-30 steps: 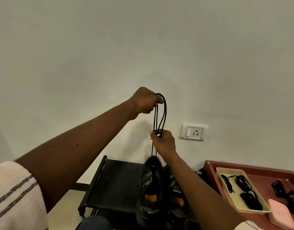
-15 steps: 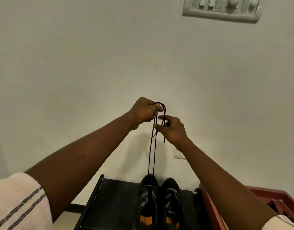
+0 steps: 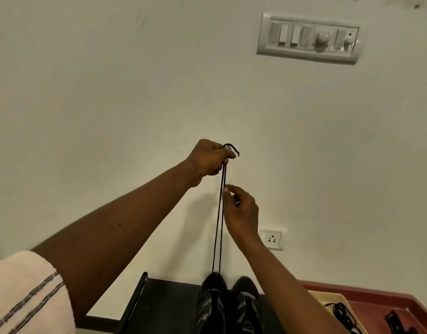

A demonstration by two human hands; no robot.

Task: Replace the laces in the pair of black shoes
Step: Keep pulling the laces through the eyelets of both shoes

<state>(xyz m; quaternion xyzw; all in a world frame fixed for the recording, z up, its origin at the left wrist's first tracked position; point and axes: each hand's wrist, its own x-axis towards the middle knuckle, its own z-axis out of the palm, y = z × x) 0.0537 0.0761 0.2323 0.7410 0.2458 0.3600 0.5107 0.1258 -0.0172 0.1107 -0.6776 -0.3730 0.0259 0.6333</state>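
Two black shoes stand toes to the wall on a black stand (image 3: 164,307), the left shoe (image 3: 211,302) beside the right shoe (image 3: 247,304). A black lace (image 3: 218,232) rises in two taut strands from the left shoe's toe end. My left hand (image 3: 210,157), raised high, grips the top of both strands, and a short lace end sticks out past its fingers. My right hand (image 3: 241,208) hangs just below with loosely curled fingers. One fingertip touches the strands, and no strand runs through that hand.
A red tray (image 3: 381,300) at the bottom right holds a beige tray (image 3: 328,300) with coiled black laces (image 3: 342,314). A wall socket (image 3: 271,238) sits behind my right wrist. A switch panel (image 3: 309,38) is high on the wall.
My right hand let go of the lace end near my left hand and dropped lower along the strands. The head tilted up, so more wall shows and less of the shoes.
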